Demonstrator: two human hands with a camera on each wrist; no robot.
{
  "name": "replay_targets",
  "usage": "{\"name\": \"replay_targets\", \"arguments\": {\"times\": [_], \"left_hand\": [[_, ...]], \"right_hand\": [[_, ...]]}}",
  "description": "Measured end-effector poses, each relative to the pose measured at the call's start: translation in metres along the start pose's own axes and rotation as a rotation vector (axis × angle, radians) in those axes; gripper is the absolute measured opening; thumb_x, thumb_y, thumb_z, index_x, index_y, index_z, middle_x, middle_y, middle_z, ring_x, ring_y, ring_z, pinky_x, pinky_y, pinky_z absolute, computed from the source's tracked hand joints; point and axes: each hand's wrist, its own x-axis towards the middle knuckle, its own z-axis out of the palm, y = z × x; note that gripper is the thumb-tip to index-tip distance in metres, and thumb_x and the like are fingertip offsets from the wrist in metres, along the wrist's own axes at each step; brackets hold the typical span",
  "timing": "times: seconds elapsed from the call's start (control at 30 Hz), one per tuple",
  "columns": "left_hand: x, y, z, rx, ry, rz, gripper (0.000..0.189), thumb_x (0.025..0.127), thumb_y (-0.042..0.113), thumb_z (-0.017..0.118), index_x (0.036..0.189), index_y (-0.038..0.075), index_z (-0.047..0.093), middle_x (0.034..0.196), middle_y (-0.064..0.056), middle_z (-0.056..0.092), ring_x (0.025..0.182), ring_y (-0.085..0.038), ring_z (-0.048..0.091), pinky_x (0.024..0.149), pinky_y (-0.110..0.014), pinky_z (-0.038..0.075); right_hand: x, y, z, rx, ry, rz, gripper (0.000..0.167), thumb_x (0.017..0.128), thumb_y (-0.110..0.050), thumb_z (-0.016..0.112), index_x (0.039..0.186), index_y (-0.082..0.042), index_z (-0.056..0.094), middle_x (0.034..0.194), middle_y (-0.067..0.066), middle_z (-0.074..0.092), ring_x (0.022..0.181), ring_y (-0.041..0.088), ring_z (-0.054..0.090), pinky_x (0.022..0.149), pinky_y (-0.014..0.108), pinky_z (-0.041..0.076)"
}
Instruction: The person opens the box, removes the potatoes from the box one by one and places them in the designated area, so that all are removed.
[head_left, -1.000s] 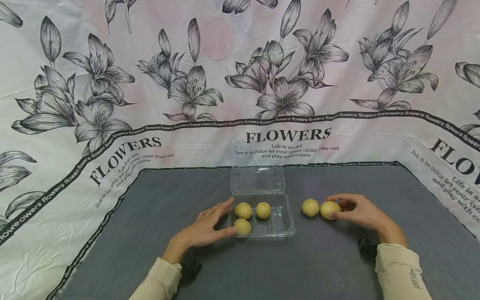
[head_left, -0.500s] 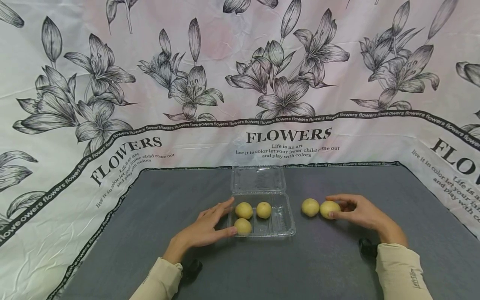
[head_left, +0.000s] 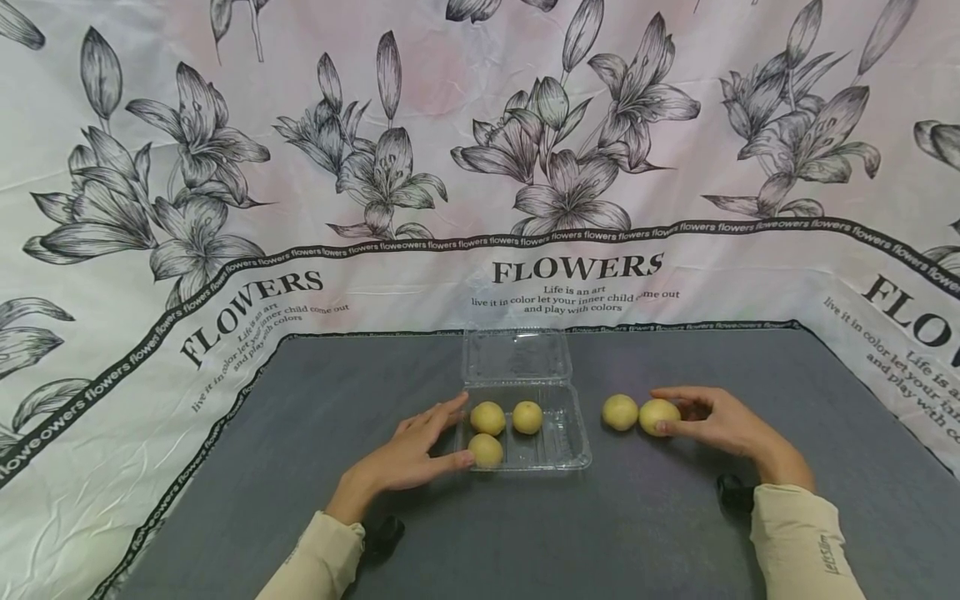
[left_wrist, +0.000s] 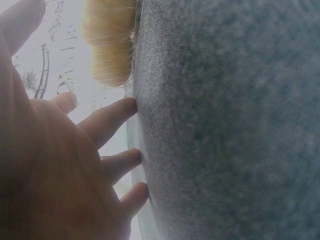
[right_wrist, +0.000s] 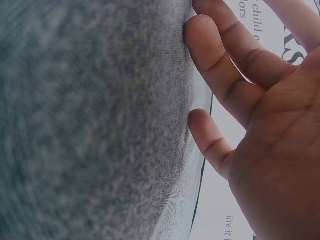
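A: Vs. prev. frame: whole head view sliding up a hair, prob. just the head dipping. Hands, box & fruit holding pos.

B: L hand?

A: L hand (head_left: 411, 450) is lying along L side of the clear box (head_left: 555, 448), fingers spread, thumb by near L corner, gripping nothing. Prob. steadying; can't tell how firmly it's touching.

B: R hand?

A: R hand (head_left: 720, 423) is pinching the R-most fruit (head_left: 652, 417), thumb on near side, index over far side. R wrist cam isn't showing the fruit. Fruit's sitting on the grey table (head_left: 540, 533), R of box, w/ the loose fruit (head_left: 619, 412) touching it or nearly.

B: In the box?

A: Holding three: rear L fruit (head_left: 487, 417), near L fruit (head_left: 486, 450), rear R fruit (head_left: 527, 417). Lid (head_left: 516, 357) is hinging open at back.

B: Step?

A: My read: grasping, pre-lift. Next move is prob. calling for a firm pinch & raising clear w/o rolling the neighbor. If it's going box-ward, near R floor is offering most room, L hand bracing.
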Motion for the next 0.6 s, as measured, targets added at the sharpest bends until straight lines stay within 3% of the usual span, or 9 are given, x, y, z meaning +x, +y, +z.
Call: {"name": "replay_targets", "arguments": {"times": [0.17,0.47,0.6], "left_hand": [[0.000,0.001,-0.001,0.001,-0.002,-0.007,0.091,0.096,0.063,0.059,0.166,0.032,0.010,0.163,0.002,0.040,0.158,-0.025,0.021,0.122,-0.062,0.011],[0.000,0.001,-0.001,-0.003,0.004,0.007,0.089,0.097,0.061,0.059,0.166,0.030,0.012,0.163,-0.001,0.039,0.158,-0.027,0.023,0.122,-0.063,0.011],[0.000,0.001,-0.001,-0.003,0.006,0.013,0.089,0.097,0.061,0.059,0.165,0.030,0.012,0.164,-0.001,0.039,0.157,-0.027,0.025,0.121,-0.064,0.012]], "right_hand": [[0.000,-0.001,-0.001,-0.025,0.016,0.000,0.056,0.092,-0.030,0.078,0.140,-0.006,0.062,0.129,0.020,0.068,0.095,0.000,0.063,0.076,0.025,0.052],[0.000,-0.009,-0.004,-0.145,0.099,0.022,0.059,0.092,-0.042,0.075,0.141,-0.013,0.062,0.131,0.021,0.064,0.108,0.030,0.061,0.080,0.042,0.049],[0.001,-0.017,-0.004,-0.172,0.121,0.028,0.059,0.092,-0.045,0.075,0.141,-0.016,0.062,0.131,0.019,0.064,0.111,0.032,0.058,0.081,0.044,0.048]]}}
